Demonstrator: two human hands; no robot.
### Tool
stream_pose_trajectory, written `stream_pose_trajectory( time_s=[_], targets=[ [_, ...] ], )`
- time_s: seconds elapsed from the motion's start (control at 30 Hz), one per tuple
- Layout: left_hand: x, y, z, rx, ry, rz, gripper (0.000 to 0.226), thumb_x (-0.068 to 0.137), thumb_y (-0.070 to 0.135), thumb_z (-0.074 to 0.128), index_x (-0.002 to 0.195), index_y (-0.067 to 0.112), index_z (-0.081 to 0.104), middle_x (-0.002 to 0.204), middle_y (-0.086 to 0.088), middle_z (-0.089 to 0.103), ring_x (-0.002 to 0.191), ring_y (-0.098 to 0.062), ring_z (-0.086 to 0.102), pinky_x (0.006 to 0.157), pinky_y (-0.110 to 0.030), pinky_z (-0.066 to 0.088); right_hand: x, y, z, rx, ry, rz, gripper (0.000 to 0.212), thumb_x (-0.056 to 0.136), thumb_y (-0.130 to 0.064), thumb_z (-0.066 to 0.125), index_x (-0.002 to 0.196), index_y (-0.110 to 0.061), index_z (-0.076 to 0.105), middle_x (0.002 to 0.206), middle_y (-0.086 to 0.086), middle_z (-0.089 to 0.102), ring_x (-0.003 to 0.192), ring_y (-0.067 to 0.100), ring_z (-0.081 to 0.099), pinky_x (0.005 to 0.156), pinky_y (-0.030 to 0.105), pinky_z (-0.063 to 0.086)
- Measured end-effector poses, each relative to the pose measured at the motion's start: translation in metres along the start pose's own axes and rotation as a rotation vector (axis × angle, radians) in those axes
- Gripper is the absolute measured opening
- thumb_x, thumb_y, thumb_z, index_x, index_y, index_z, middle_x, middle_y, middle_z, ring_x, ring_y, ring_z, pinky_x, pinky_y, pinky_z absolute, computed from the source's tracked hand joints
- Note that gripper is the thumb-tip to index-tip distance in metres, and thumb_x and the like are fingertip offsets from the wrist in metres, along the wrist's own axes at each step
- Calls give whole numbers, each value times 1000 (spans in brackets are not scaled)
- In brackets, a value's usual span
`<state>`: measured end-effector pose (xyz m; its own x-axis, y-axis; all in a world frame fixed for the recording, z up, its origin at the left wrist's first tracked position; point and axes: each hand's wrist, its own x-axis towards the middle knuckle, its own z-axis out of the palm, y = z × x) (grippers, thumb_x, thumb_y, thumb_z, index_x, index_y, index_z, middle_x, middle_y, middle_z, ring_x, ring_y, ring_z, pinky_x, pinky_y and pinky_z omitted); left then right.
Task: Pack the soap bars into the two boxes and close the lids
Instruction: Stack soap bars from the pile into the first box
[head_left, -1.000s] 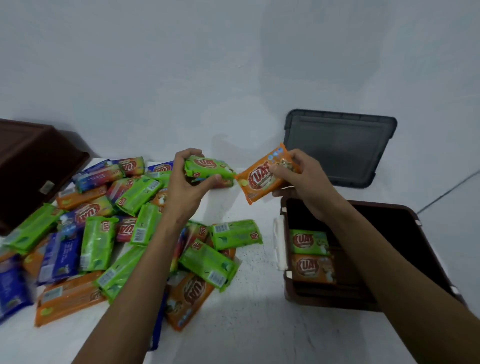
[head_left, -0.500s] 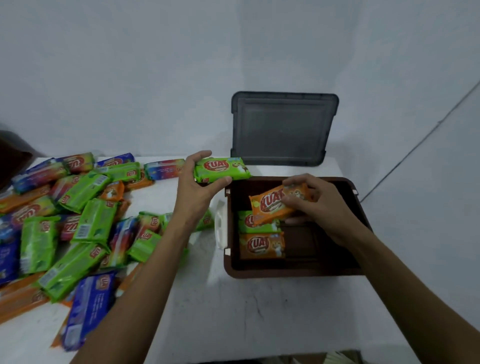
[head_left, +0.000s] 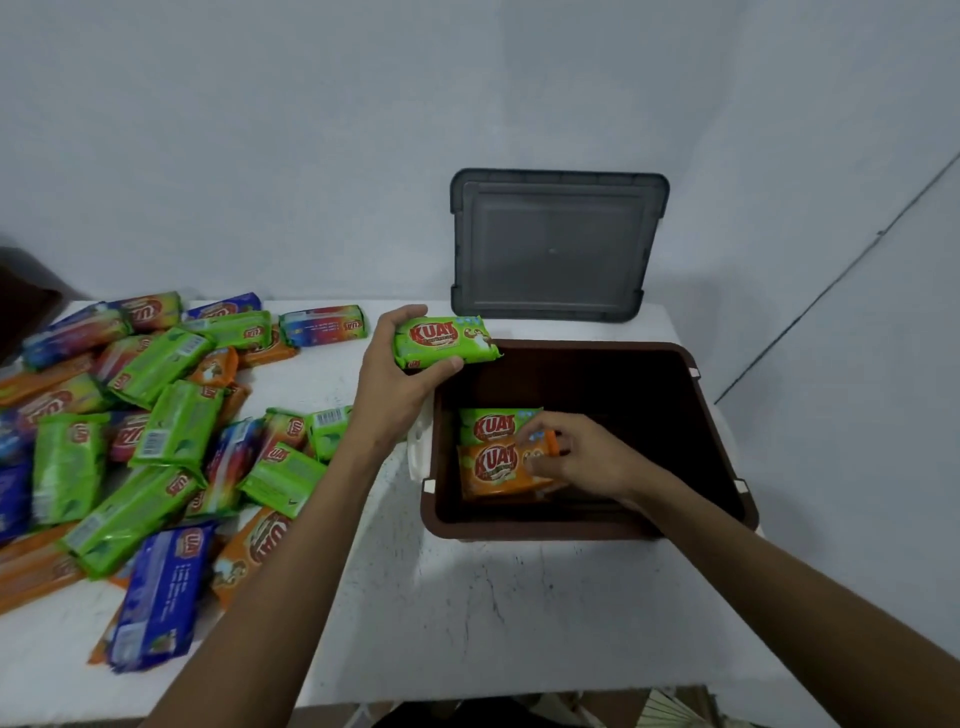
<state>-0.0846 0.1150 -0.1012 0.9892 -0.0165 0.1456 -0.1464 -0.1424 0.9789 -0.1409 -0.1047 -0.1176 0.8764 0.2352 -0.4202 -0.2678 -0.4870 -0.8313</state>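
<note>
Press the orange bar (head_left: 493, 467) flat beside the packed bar (head_left: 491, 423) low in the box (head_left: 727, 499), centre right of frame, before loosening the right grip (head_left: 576, 457) pinching its end. Hold the left grip (head_left: 395, 384), wrapped round a green bar (head_left: 444, 343) at the upper-left rim, clear until then. Pack rows tight for the pile (head_left: 156, 415) at left.

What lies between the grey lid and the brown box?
Only a bare strip of white table separates lid and box, in the head view.
</note>
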Motion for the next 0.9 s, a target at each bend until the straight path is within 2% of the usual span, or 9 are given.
stream_pose_trajectory(
  time_s=[0.1,0.2,0.37,0.47,0.57,0.63,0.7,0.8,0.9],
  targets=[
    [0,-1,1,10,3,-4,59,78,9,79,127,22,49,109,19,54,93,12,58,77,-13,51,4,6,4,-271,52,8,22,90,-15,68,109,-25,62,135,2,52,117,22,57,86,34,58],
    [0,-2,1,25,-2,3,59,78,11,79,126,25,49,110,19,54,96,9,59,79,-14,52,7,9,7,-404,77,21,22,91,-21,67,109,-31,60,137,3,52,109,21,60,87,35,57],
    [0,-3,1,26,-4,10,59,77,11,80,125,26,49,110,18,54,99,2,59,81,-15,52,7,9,7,-426,31,24,22,91,-23,67,108,-31,55,135,3,53,113,21,58,85,31,56],
    [1,-3,1,28,-7,7,59,77,11,80,126,25,49,109,19,54,96,9,58,80,-13,51,8,11,8,-420,22,21,24,90,-21,67,107,-30,52,132,3,56,106,18,61,78,26,55],
    [1,-2,1,31,-9,7,60,77,11,80,127,24,49,109,20,53,93,12,58,78,-11,50,10,14,8,-456,54,38,23,88,-25,68,102,-36,53,133,5,53,108,23,60,84,34,57],
    [1,-1,0,32,-13,12,59,77,11,80,126,24,49,108,20,53,93,14,57,77,-11,50,9,13,7,-472,71,36,21,90,-26,67,106,-32,55,131,6,55,105,23,63,85,37,58],
    [1,0,-1,27,-16,10,60,77,9,80,126,25,49,108,19,54,93,13,58,77,-12,51,6,9,3,-508,117,2,23,92,-27,64,113,-24,55,124,4,61,100,19,66,78,33,60],
    [2,2,-2,19,-22,14,62,75,8,81,126,23,50,109,17,55,94,12,59,76,-13,51,5,-6,-6,-490,320,-94,16,95,-31,59,107,-20,55,95,-2,67,82,13,66,60,18,51],
    [0,5,-3,19,-47,27,63,73,9,82,127,22,51,111,17,55,96,11,59,75,-12,51,11,-26,-14,-251,439,-213,13,94,-27,60,105,-21,59,78,-3,65,75,16,66,69,27,56]
  ],
)
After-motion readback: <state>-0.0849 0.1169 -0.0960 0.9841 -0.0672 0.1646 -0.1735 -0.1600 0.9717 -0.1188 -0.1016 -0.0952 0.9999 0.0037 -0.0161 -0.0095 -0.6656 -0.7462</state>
